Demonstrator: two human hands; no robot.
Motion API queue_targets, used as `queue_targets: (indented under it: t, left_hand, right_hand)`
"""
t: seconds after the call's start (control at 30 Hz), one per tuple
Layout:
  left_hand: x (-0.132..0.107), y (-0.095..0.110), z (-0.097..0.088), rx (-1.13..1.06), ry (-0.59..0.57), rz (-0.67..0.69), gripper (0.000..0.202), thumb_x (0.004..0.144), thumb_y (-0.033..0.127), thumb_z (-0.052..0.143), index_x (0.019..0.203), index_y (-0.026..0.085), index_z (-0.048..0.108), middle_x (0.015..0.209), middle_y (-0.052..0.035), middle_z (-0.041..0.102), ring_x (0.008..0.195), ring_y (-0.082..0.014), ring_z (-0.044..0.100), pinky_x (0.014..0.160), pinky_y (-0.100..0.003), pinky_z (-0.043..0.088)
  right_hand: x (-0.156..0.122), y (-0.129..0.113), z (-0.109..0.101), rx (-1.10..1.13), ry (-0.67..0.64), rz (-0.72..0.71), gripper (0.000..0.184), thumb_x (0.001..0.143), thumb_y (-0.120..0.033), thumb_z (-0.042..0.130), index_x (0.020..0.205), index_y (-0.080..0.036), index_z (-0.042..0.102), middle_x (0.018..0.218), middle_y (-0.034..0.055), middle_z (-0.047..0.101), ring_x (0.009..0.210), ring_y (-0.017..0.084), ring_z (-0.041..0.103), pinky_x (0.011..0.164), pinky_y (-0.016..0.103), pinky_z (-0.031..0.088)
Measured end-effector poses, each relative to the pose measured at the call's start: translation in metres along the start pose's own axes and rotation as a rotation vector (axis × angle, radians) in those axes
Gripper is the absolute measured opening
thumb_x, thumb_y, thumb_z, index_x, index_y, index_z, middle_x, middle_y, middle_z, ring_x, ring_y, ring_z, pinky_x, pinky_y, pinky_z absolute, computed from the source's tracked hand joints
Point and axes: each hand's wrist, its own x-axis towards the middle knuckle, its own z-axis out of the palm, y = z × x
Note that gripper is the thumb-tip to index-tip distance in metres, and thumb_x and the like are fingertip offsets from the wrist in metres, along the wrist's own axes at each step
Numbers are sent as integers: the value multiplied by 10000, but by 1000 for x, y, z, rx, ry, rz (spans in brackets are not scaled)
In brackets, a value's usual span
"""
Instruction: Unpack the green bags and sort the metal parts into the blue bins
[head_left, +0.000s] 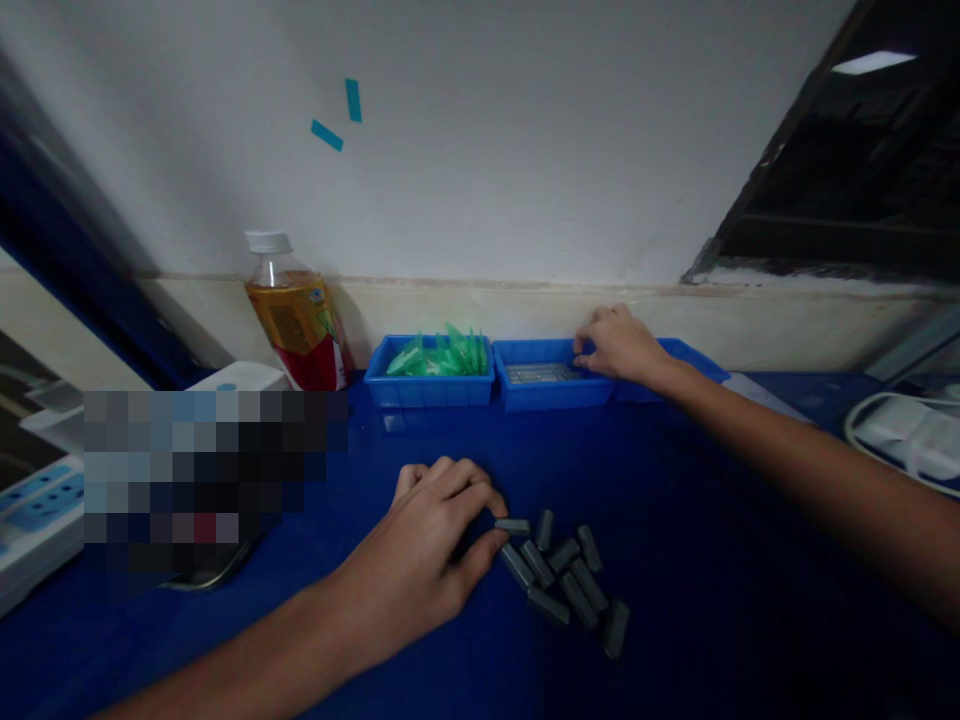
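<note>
My left hand [450, 535] is above the blue table, thumb and forefinger pinching the end of a small dark grey block [513, 526]. Just beside it lie several similar grey blocks [564, 553] in a loose cluster. Farther back, my right hand [616, 343] reaches over the right part of a blue bin [555, 395] that holds rows of thin silvery pieces [538, 372]. Its fingers are bent and closed together at the bin; whatever is between the fingertips is too small to make out.
Left of that bin stands another blue bin [431, 392] with green translucent pieces [450, 352]. A third blue bin [686, 352] is partly behind my right wrist. A drink bottle [296, 315] stands against the wall. White cables [907, 435] lie at right, a power strip [45, 510] at left.
</note>
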Motion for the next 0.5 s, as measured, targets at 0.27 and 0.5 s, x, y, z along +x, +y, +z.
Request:
queue_targets:
  t: [0.27, 0.5]
  left_hand:
    - [1, 0, 0, -6, 9, 0, 92, 870, 231, 493, 928, 223, 564, 963, -36, 590, 900, -214, 503, 786, -362, 294]
    - [1, -3, 2, -17, 14, -2, 85, 885, 246, 484, 928, 232, 557, 959, -29, 585, 910, -211, 496, 795, -366, 287]
  right_hand:
    - [4, 4, 3, 1, -43, -51, 141, 663, -299, 717, 772, -212, 738, 872, 117, 581, 917, 284, 479, 775, 374, 408]
    - [5, 6, 1, 43, -71, -168, 222, 729, -109, 570, 815, -195, 755, 781, 91, 655, 855, 237, 553, 816, 346, 413]
